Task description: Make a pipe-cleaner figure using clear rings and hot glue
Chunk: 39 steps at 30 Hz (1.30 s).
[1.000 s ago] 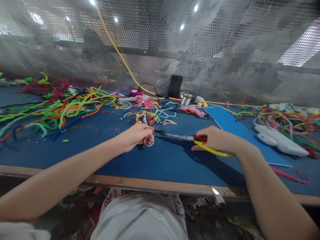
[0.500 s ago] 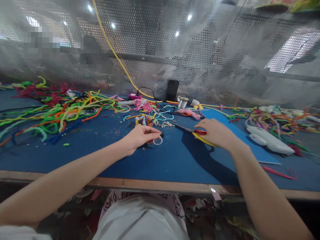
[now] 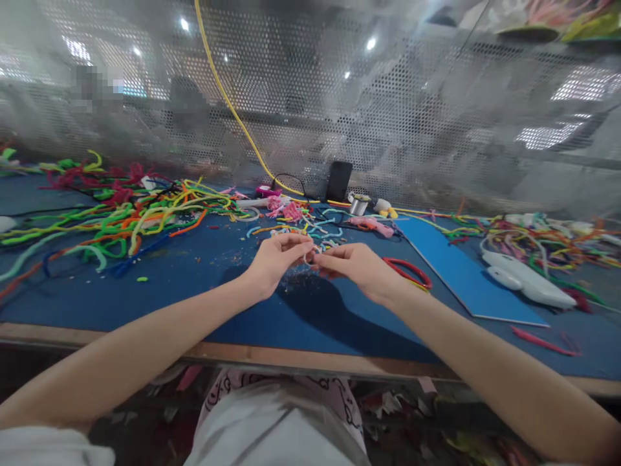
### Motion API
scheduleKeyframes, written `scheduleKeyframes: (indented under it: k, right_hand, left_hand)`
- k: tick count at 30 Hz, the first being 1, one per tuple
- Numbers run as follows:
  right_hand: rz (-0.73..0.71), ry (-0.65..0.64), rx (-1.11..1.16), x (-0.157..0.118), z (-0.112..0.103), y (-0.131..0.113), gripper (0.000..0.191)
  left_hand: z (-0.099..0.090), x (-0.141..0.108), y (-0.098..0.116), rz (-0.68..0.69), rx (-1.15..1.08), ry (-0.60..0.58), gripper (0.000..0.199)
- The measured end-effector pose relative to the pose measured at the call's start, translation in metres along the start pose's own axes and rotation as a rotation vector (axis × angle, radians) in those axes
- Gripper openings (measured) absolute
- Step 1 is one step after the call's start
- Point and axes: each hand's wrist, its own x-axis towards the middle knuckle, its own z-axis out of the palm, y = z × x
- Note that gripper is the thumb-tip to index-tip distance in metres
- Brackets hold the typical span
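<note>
Blue covers the desk in the head view, and a small pale ring sits directly between the two hands, just above that surface, with the fingertips partly covering it. The left hand comes in from the left and has the ring's upper side pinched between thumb and fingers. The right hand comes from the other side, its thumb and fingers drawn together at the ring's right edge; whether they grip it too, I cannot tell. Neither hand is clearly nearer, since both sets of fingertips meet at the loop. Being round, the ring shows no clear long axis, and its exact tilt is too small to read. Red and yellow handle loops lie beside the right wrist, apart from the fingers. Just beyond the hands are pale blue fuzzy stems and a pink bundle, with a wire spool and a dark phone farther back. A bright blue board and a white tool lie to the right; a tangle of coloured stems spreads well to the left.
</note>
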Motion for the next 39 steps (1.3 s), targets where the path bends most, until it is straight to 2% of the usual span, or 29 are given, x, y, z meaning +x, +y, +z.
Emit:
scheduleKeyframes:
  k: [2,4,7,9,11,12,14,21,25,27,29,31,35,37,39]
  right_hand:
    - [-0.039,0.036,0.05,0.008,0.009,0.0,0.042]
    - [-0.099,0.114,0.02,0.017,0.004,0.002,0.038]
    - [-0.186,0.232,-0.181,0.028,-0.015,0.01,0.03]
    - [-0.21,0.268,-0.266,0.034,-0.026,0.021,0.026]
    - [-0.199,0.289,-0.226,0.038,-0.032,0.032,0.026]
    - [-0.19,0.292,-0.196,0.039,-0.034,0.037,0.028]
    - [-0.184,0.3,-0.175,0.04,-0.037,0.044,0.03]
    - [-0.269,0.369,-0.235,0.039,-0.044,0.047,0.036]
    - [-0.319,0.395,-0.255,0.038,-0.042,0.047,0.034]
    - [-0.352,0.417,-0.305,0.037,-0.041,0.046,0.031]
    - [-0.393,0.436,-0.337,0.035,-0.04,0.044,0.027]
    - [-0.432,0.42,-0.296,0.032,-0.038,0.04,0.023]
    - [-0.493,0.311,-0.071,0.023,-0.031,0.032,0.022]
    - [-0.51,0.271,-0.004,0.019,-0.028,0.029,0.024]
    - [-0.516,0.249,0.025,0.016,-0.024,0.028,0.024]
  left_hand:
    - [-0.007,0.006,0.007,0.031,0.039,-0.018,0.023]
    - [-0.022,0.018,0.018,0.08,0.181,-0.04,0.023]
    - [-0.058,0.042,0.038,0.314,0.72,-0.026,0.044]
    - [-0.081,0.054,0.046,0.417,1.064,-0.213,0.057]
    - [-0.096,0.061,0.047,0.411,1.21,-0.417,0.064]
    - [-0.1,0.062,0.045,0.402,1.238,-0.482,0.064]
    - [-0.102,0.063,0.04,0.395,1.263,-0.513,0.06]
    - [-0.094,0.062,0.027,0.439,1.411,-0.447,0.039]
    - [-0.093,0.061,0.029,0.42,1.455,-0.332,0.039]
    - [-0.089,0.058,0.032,0.481,1.447,-0.215,0.037]
    - [-0.08,0.052,0.034,0.527,1.343,-0.101,0.036]
    - [-0.066,0.044,0.033,0.449,1.115,-0.06,0.034]
    - [-0.034,0.024,0.021,0.007,0.436,-0.178,0.032]
    - [-0.023,0.016,0.014,-0.103,0.264,-0.241,0.039]
    - [-0.018,0.01,0.008,-0.163,0.211,-0.325,0.044]
